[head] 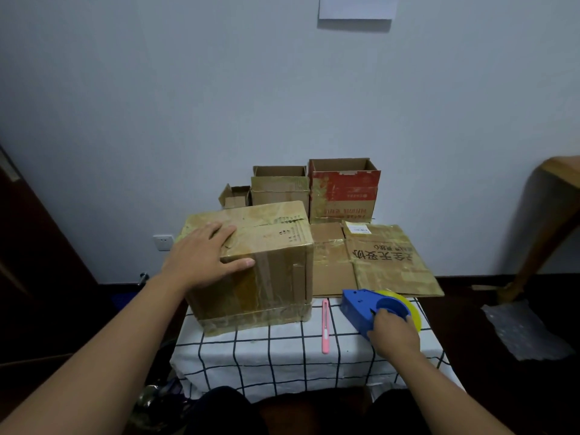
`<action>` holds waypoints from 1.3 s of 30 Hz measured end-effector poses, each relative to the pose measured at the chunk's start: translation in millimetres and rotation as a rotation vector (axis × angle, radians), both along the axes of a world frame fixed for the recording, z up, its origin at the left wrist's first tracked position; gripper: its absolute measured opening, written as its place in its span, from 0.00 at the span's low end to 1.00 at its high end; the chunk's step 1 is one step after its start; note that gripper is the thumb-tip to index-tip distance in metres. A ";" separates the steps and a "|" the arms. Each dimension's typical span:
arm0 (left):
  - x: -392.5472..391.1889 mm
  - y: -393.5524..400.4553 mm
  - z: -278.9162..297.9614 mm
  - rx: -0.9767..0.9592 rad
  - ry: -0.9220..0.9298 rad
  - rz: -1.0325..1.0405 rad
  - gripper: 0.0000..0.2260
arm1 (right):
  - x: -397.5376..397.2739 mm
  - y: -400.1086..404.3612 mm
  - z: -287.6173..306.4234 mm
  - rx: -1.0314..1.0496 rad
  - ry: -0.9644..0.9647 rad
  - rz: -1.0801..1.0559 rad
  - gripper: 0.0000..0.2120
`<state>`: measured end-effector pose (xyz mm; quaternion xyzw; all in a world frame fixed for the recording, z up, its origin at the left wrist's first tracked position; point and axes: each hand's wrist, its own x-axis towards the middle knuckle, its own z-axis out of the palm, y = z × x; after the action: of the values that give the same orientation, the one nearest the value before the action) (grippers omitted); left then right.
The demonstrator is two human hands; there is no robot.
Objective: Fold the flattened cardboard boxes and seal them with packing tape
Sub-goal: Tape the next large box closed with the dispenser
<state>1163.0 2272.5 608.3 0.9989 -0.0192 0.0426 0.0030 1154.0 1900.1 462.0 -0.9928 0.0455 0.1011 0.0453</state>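
**Fingers bracing box, tape dispenser being gripped**

Fingers of the left hand (204, 255) are lying spread and nearly straight across the top near corner of the folded cardboard box (251, 262), thumb pressing the front face; the box is standing on the checked tablecloth (282, 356), left side. The right hand (394, 334) is curling round the blue tape dispenser (373, 309), which is resting on the cloth just right of the pink utility knife (325, 326).

Head view: the dispenser's long axis is running from near-right to far-left, its nose pointing toward the box. The top seam is running left-right.

Judged step: sealing. The next move calls for lifting the dispenser to the seam while the left hand is holding the flaps down. A flattened box (376, 262) is waiting behind.
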 end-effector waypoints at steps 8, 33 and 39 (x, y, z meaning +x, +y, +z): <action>0.0 2.0 0.3 -0.015 -0.013 -0.012 0.53 | -17.1 11.8 10.4 0.080 -0.175 0.008 0.17; -8.2 2.8 20.9 -0.573 0.074 0.037 0.25 | 17.2 142.0 210.5 0.135 -0.479 0.606 0.14; -6.8 2.1 35.1 -0.881 0.056 0.069 0.20 | 25.3 145.3 200.0 0.111 -0.471 0.652 0.24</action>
<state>1156.3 2274.5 643.5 0.9032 0.0340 0.0197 0.4274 1179.3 2045.4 661.9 -0.9473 -0.2889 -0.1176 0.0735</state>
